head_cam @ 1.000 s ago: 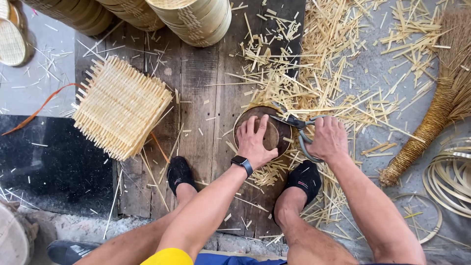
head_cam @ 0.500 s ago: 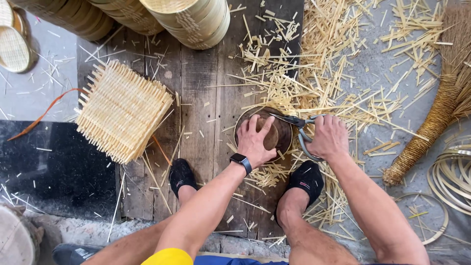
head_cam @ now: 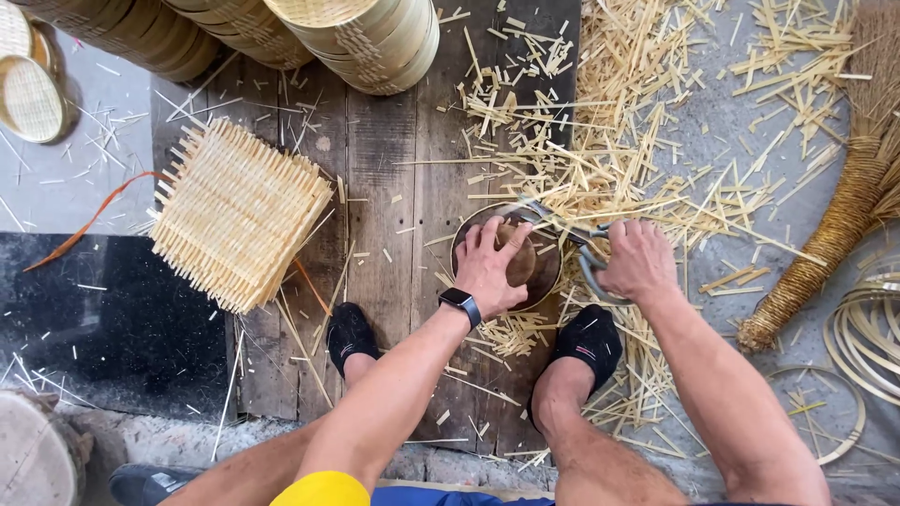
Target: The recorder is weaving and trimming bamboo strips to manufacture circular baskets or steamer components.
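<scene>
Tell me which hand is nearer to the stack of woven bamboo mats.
Left. The left hand presses on the round form on the plank, with the stack of woven bamboo mats further to its left. The right hand grips shears beyond the form, farther away.

A small dark rectangular smartwatch screen sits on the left wrist; no packages, labels or signs show.

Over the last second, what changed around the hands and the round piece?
Very little. The left hand stays pressed on the round piece and the right hand keeps its grip on the shears; both, with the piece, sit a touch higher on the plank, and the shears look slightly turned. The woven mats, broom, stacked baskets and both feet stay put.
</scene>
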